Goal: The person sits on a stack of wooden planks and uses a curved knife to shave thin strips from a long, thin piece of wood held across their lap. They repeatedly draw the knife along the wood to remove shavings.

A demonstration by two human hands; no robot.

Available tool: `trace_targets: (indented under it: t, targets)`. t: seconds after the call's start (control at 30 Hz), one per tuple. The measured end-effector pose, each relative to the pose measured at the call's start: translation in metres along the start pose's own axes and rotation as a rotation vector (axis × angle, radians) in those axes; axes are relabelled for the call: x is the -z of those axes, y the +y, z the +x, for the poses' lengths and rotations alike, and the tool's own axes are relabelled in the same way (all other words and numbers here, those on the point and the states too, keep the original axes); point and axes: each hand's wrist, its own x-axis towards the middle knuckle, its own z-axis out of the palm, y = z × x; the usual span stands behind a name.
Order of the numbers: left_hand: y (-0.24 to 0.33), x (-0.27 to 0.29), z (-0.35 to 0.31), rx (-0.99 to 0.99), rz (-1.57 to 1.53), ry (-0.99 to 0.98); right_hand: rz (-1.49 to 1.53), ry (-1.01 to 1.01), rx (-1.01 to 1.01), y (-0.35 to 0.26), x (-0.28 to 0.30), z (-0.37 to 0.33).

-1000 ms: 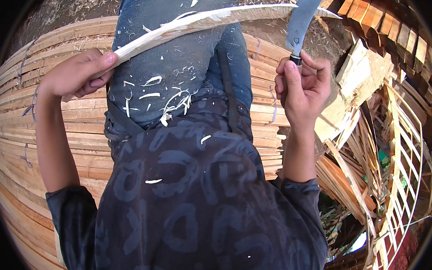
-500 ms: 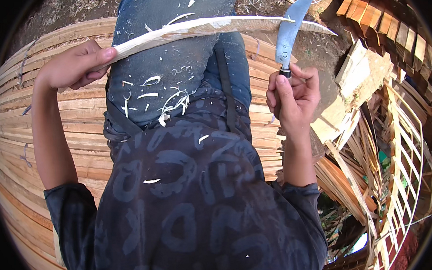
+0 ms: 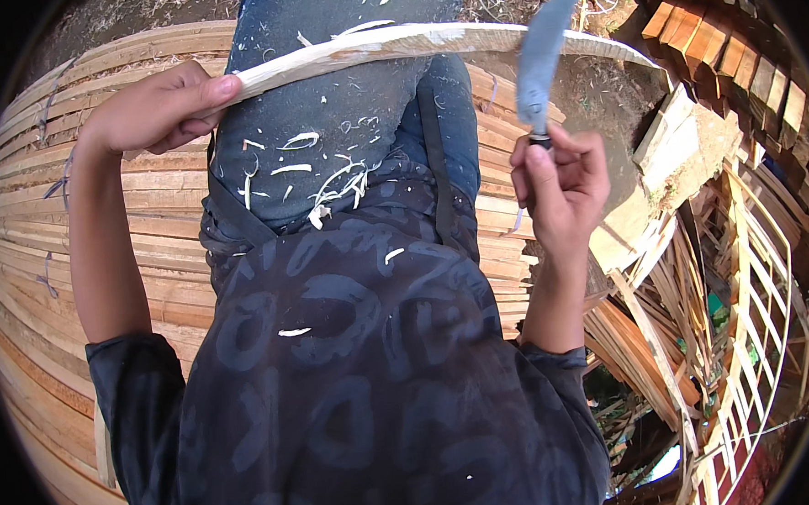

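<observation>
My left hand (image 3: 164, 108) is closed round the left end of a long pale strip of wood (image 3: 366, 46), thumb on top. The strip lies across my denim-covered thigh (image 3: 324, 110) and tapers to a thin point at the far right. My right hand (image 3: 561, 182) grips the short dark handle of a knife (image 3: 541, 62) with a broad, curved grey blade pointing up. The blade overlaps the strip towards its right end; whether it touches the wood I cannot tell. Curled wood shavings (image 3: 337, 185) lie on my lap and shirt.
Bundled wooden slats (image 3: 168, 274) stretch beneath and to the left of me. Stacked wooden blocks (image 3: 723, 53) stand at the upper right. Below them are a pale wood slab (image 3: 682, 142), loose thin strips (image 3: 647, 349) and a slatted lattice frame (image 3: 751, 326).
The view has shifted slightly, moving the strip and my lap a little rightward. The knife still crosses the strip, its blade now blurred. Both hands keep their holds.
</observation>
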Motion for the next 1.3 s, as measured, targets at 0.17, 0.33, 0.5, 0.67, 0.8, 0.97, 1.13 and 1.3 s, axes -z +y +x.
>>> trace_targets:
  t: [0.17, 0.33, 0.5, 0.67, 0.8, 0.97, 1.13, 1.3]
  targets:
    - [-0.001, 0.002, -0.001, -0.005, 0.031, 0.018, 0.157, 0.187, 0.012, -0.008, 0.000, 0.000]
    - [-0.005, 0.005, -0.002, 0.002, 0.039, 0.022, -0.075, 0.053, 0.043, 0.008, -0.006, -0.013]
    - [0.003, 0.000, 0.000, 0.007, 0.011, 0.005, 0.231, 0.183, 0.007, -0.003, -0.002, 0.000]
    - [-0.003, 0.001, -0.001, -0.016, 0.001, -0.009, -0.026, -0.015, 0.013, 0.011, -0.007, -0.011]
    - [0.001, -0.001, 0.000, 0.020, 0.004, 0.029, -0.042, 0.034, -0.081, 0.009, -0.015, -0.007]
    - [-0.001, -0.001, -0.002, 0.021, 0.017, 0.023, 0.108, 0.153, -0.056, 0.002, -0.016, -0.012]
    - [-0.003, -0.007, -0.001, 0.044, -0.003, 0.087, -0.425, -0.447, 0.112, -0.001, -0.029, -0.014]
    - [-0.022, -0.001, 0.001, 0.030, -0.011, 0.108, -0.008, 0.154, 0.090, -0.002, -0.021, 0.005]
